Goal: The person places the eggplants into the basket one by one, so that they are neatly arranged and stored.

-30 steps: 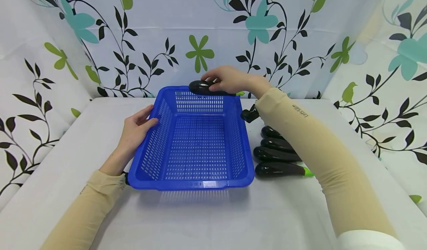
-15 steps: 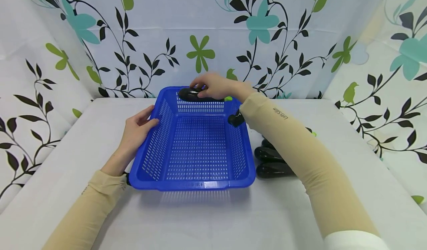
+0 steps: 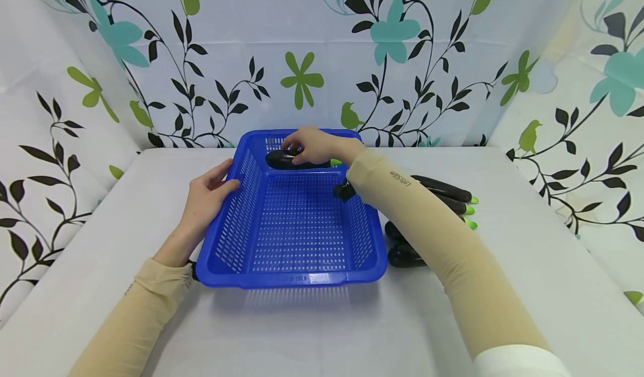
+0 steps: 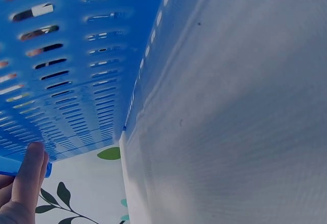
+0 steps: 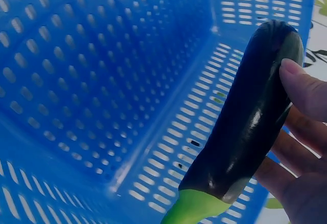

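My right hand [image 3: 316, 145] holds a glossy dark eggplant [image 3: 278, 160] with a bright green stem end, lying crosswise inside the far end of a blue plastic basket [image 3: 302, 279]. In the right wrist view, the thumb presses one side of the eggplant [image 5: 245, 111] and the fingers wrap behind it, with the slotted basket wall beyond. My left hand [image 3: 205, 195] grips the basket's left rim, thumb at the top edge. From the left wrist view, fingers of the left hand [image 4: 28, 183] lie against the outside of the slotted wall.
Several more eggplants [image 3: 443, 188] lie side by side on the white-covered table [image 3: 302, 338], right of the basket and partly hidden by the right sleeve [image 3: 432, 226]. A floral-patterned curtain [image 3: 327, 24] closes off the back and sides.
My right hand has carried the eggplant left and down, from above the basket's far rim to inside its far end. The left hand stays at the left rim.
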A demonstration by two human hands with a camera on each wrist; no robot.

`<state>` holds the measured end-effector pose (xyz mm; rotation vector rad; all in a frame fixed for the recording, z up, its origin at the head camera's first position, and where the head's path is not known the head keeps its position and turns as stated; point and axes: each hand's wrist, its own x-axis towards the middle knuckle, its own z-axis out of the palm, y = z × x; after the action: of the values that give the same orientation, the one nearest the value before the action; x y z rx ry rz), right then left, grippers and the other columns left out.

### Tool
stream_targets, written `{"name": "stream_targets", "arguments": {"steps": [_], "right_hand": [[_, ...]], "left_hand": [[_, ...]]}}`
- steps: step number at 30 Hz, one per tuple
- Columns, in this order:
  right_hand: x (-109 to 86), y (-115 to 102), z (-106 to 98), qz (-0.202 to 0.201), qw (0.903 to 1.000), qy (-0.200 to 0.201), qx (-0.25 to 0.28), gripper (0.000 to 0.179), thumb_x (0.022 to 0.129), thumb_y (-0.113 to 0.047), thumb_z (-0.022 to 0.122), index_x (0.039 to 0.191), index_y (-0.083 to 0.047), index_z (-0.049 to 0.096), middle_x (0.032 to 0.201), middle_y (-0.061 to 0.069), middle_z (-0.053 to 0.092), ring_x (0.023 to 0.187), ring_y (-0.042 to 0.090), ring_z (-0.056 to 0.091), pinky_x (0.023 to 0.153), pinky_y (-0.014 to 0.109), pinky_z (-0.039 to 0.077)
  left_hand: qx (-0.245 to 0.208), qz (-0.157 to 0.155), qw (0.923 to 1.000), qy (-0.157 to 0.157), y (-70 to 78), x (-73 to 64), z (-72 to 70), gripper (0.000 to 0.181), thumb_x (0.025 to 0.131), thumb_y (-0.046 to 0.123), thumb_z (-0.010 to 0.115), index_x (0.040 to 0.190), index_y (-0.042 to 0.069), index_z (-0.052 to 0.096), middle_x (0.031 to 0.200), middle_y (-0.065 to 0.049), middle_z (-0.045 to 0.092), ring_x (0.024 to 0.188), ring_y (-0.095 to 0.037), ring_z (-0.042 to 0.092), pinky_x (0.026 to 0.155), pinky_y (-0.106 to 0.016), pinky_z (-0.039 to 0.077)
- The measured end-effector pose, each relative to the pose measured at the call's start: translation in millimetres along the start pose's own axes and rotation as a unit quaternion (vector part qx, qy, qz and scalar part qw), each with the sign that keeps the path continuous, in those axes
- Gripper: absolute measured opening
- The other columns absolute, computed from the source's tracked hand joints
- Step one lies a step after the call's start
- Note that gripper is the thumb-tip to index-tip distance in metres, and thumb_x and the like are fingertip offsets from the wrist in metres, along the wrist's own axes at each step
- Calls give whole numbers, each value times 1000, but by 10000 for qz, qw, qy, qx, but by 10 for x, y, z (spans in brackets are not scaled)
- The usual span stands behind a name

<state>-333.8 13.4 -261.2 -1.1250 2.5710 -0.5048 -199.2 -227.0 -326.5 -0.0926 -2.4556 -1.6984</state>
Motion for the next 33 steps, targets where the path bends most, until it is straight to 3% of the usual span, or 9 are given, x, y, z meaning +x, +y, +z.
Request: {"name": "stream_targets", "arguments": {"steps": [9,18,33], "right_hand": [[54,104,190,285,9994,-116,129,46,97,-11,63,142,-9,54,135,12,62,123,23,56,108,38,42],[143,158,305,279,9993,-173,171,44,94,-10,67,137,-5,58,132,13,64,123,23,56,108,36,41],[180,189,360,324,9988,-28,367,42,96,-9,64,137,-3,58,131,13,64,122,22,58,108,33,43]], "left_hand": [[-39,-4,10000,-8,-11,6,25,59,101,19,57,155,6,35,157,-12,41,137,-33,49,92,-12,48],[-8,-57,10000,18,18,-3,11,61,100,20,57,155,7,35,157,-13,40,140,-33,45,97,-16,47],[17,-117,9999,-11,9,17,6,61,101,22,57,156,10,34,159,-10,38,140,-33,45,94,-18,48]]}}
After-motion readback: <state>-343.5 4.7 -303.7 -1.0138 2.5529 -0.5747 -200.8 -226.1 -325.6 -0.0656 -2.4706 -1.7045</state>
